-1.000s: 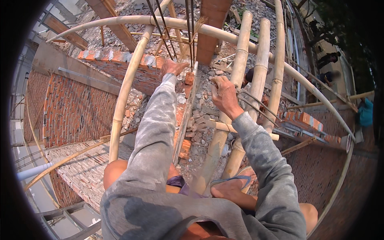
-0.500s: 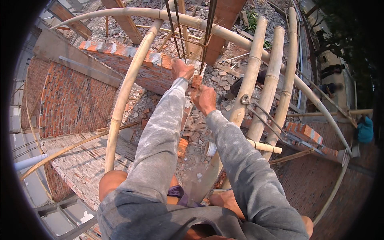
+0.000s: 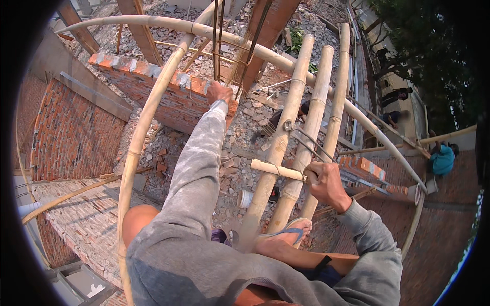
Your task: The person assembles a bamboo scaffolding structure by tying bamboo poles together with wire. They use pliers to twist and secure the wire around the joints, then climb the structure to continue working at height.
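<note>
My left hand (image 3: 218,93) is closed at the foot of the upright steel rebar (image 3: 216,56), beside the end of a low brick wall (image 3: 153,87). Its fingertips are partly hidden. Bent in at the right, my right hand (image 3: 326,184) has its fingers curled round the end of a short bamboo crosspiece (image 3: 275,169). This piece lies across three thick bamboo poles (image 3: 317,104). Just beyond that hand, a metal rod with a ring end (image 3: 289,125) rests on the poles.
Broken brick rubble (image 3: 232,176) and a white bucket (image 3: 245,199) lie below. My sandalled foot (image 3: 291,232) is on the poles. A long bamboo rail (image 3: 138,137) curves past on the left. A person in teal (image 3: 442,159) is at far right.
My right hand has left the rebar and swung right and nearer, onto the crosspiece. The brick piece between my hands is no longer seen. My left hand stays by the rebar.
</note>
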A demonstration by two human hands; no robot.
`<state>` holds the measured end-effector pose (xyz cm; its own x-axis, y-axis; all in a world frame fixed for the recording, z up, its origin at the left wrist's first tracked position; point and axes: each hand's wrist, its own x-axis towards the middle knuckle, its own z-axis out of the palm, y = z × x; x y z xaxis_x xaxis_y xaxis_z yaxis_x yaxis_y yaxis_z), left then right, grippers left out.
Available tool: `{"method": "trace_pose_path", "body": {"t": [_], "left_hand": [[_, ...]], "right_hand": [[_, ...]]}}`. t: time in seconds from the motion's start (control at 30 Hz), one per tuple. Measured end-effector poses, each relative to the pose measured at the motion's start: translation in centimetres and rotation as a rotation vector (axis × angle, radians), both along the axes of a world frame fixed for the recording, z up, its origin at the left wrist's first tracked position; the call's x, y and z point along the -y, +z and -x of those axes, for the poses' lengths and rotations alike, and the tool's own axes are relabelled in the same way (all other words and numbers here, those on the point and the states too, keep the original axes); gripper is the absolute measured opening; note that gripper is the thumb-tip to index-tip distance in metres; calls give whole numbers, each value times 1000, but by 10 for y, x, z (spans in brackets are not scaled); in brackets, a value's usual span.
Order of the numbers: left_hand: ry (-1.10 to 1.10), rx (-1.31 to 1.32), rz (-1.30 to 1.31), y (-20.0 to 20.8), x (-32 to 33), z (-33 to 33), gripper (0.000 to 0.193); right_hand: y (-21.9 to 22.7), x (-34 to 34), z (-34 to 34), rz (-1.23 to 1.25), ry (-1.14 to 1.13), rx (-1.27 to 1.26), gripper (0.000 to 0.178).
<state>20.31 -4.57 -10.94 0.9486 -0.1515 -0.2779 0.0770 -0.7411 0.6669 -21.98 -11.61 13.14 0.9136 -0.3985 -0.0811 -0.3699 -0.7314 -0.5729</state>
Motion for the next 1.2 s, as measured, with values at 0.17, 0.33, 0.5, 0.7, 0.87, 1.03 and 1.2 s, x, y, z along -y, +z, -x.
{"method": "trace_pose_path", "body": {"t": [0.17,0.33,0.5,0.7,0.87,1.03,1.2], "left_hand": [[3,-9,41,-2,-6,-5,32],[-23,-6,-13,-12,-1,-10,46],[-106,56,-26,-9,-14,0,61],[305,399,306,103,-69,72,43],[-313,474,1270,288,-51,210,19],[-1277,396,1300,423,-27,315,37],[-1195,57,1206,452,-30,320,21]], "right_hand": [[82,12,94,43,302,-386,4],[232,22,151,192,-35,-383,12],[274,5,182,287,-215,-309,14],[292,14,186,531,-98,-164,8],[306,13,152,542,47,-64,10],[320,12,109,562,141,46,11],[321,4,82,385,76,313,19]]}}
